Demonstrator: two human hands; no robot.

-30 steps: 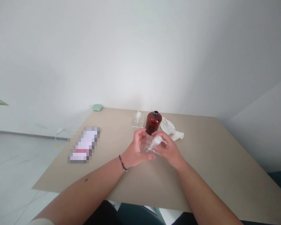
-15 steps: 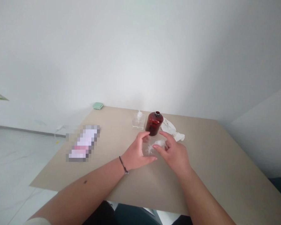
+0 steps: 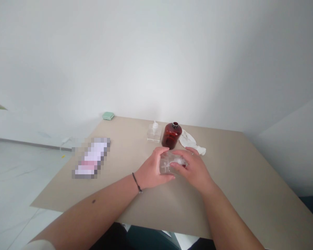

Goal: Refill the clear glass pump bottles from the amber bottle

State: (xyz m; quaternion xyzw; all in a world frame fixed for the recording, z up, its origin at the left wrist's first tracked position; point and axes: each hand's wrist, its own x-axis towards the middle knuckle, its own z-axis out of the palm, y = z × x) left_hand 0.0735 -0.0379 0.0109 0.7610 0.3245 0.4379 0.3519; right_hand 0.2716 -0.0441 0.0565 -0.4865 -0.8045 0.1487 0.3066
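Observation:
A clear, square pump bottle (image 3: pixel 166 164) lies tilted on its side between my hands, its white pump top (image 3: pixel 181 161) pointing right. My left hand (image 3: pixel 153 168), with a dark cord bracelet at the wrist, grips the body between thumb and fingers. Around the white top my right hand (image 3: pixel 193 168) is closed, thumb and fingers hiding part of it. Just beyond them stands a dark red-brown bottle (image 3: pixel 171 136) with an uncapped neck. Left of that one, a second clear square bottle (image 3: pixel 154 133) with a white pump stands upright.
Crumpled white tissue (image 3: pixel 191 141) lies behind my right hand. A phone (image 3: pixel 92 158) with a blurred-out screen rests at the table's left. At the back left corner sits a small green case (image 3: pixel 108 116). The beige table (image 3: pixel 237 180) meets a white wall at the back.
My right hand's fingers have closed in around the white pump top. My left hand keeps its grip on the clear bottle. The view has shifted slightly.

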